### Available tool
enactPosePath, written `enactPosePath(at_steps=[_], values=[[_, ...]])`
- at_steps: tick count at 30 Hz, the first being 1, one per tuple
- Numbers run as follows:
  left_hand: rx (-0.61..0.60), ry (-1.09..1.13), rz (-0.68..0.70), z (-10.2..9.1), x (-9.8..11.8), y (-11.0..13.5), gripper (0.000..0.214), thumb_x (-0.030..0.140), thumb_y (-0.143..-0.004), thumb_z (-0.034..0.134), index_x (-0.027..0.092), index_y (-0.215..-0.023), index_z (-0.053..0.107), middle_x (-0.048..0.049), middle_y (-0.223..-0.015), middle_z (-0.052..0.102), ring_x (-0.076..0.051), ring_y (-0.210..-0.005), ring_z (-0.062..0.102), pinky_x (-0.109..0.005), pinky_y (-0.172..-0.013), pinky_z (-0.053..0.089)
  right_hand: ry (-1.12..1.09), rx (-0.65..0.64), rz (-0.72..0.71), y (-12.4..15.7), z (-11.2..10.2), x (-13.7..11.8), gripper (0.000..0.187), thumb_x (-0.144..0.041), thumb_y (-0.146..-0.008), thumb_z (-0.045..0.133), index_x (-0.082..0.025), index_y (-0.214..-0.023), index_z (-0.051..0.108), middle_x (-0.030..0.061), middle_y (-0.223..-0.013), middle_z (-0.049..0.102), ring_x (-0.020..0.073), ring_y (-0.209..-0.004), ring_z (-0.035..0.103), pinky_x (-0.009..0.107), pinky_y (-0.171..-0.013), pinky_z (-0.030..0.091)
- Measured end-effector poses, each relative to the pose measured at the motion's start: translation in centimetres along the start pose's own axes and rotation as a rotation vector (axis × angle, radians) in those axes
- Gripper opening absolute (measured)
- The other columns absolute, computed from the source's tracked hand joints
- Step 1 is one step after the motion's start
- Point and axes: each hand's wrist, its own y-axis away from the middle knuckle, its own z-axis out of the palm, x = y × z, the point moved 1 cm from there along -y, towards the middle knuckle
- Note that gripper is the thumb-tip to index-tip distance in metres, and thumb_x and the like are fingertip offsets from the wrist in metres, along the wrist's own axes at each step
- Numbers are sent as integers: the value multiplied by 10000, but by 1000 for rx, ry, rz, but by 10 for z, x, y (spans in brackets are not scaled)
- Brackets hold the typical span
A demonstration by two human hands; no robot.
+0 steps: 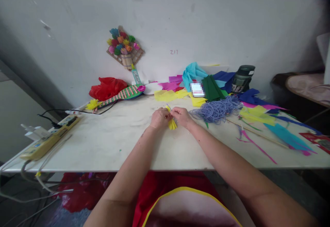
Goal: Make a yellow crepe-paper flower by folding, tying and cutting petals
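Note:
My left hand and my right hand meet over the middle of the white table. Both are closed on a small piece of fringed yellow paper that hangs down between them. A thin stick or wire pokes up from the paper at the fingertips. My forearms reach in from the bottom of the view. Just right of my right hand lies a tangle of purple cord.
Sheets and scraps of coloured paper crowd the back right, with a dark cup, thin sticks, a red bag and a glue tube. A power strip with cables sits at the left edge. Paper flowers hang on the wall.

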Motion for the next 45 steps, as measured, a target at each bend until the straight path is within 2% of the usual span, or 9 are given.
enactPosePath(at_steps=[8, 16, 21, 23, 31, 35, 39, 42, 45], values=[[-50, 86, -115, 4, -4, 1, 233, 370, -725, 498, 199, -659, 642, -14, -682, 592, -124, -627, 483, -228, -552, 298, 0, -9, -9, 0, -3, -6, 214, -319, -695, 466, -166, -545, 468, -34, -536, 452, 101, -575, 406, 221, -572, 329], [-52, 93, -23, 0, 1, 2, 251, 370, -739, 507, 198, -606, 633, -19, -660, 578, -125, -633, 490, -231, -549, 289, 231, 14, -78, -1, -14, -10, 183, -299, -704, 475, -164, -594, 529, -36, -529, 435, 98, -545, 391, 220, -541, 299], [-174, 307, -79, -4, -1, 3, 307, 429, -698, 547, 161, -561, 605, 15, -541, 501, -95, -543, 420, -217, -508, 276, 265, -84, -120, -7, -26, 0, 214, -157, -647, 455, -159, -794, 610, -27, -620, 533, 100, -559, 444, 210, -547, 332], [-214, 408, -101, -4, -3, 4, 324, 449, -682, 561, 147, -575, 613, 21, -527, 489, -87, -530, 400, -212, -499, 276, 304, -53, -139, -10, -29, 5, 243, -141, -646, 466, -155, -831, 623, -8, -678, 576, 108, -590, 480, 217, -575, 359], [-329, 772, -222, -11, 0, 8, 362, 456, -650, 606, 99, -678, 659, 23, -513, 480, -64, -493, 360, -207, -481, 264, 657, 202, -164, -14, -34, 13, 196, -275, -774, 507, -179, -764, 677, 62, -894, 624, 165, -868, 542, 251, -706, 396], [-396, 1018, -284, -10, -3, 11, 346, 414, -652, 628, 85, -749, 673, -7, -556, 543, -64, -498, 414, -205, -498, 293, 777, 119, -112, -13, -39, 17, 219, -360, -778, 518, -230, -771, 694, 33, -825, 649, 154, -807, 569, 240, -664, 398], [-336, 1196, -370, -2, -14, 9, 315, 379, -601, 678, 90, -723, 676, -39, -611, 598, -78, -535, 483, -210, -539, 343, 619, 147, 38, -18, -40, 29, 227, -323, -772, 498, -251, -879, 685, 22, -856, 683, 170, -824, 596, 264, -723, 429], [-263, 1244, -416, 2, -19, 8, 318, 373, -564, 704, 91, -706, 669, -54, -645, 616, -90, -552, 505, -216, -547, 361, 389, 201, 48, -24, -43, 38, 440, -178, -718, 490, -245, -1146, 563, 31, -1132, 603, 169, -974, 566, 278, -816, 429], [-213, 1214, -437, 3, -19, 7, 345, 394, -567, 700, 87, -722, 666, -50, -619, 600, -86, -519, 487, -211, -498, 334, 381, 239, 162, -24, -48, 39, 544, -160, -671, 509, -213, -1213, 500, 55, -1151, 586, 181, -961, 568, 296, -822, 433]])
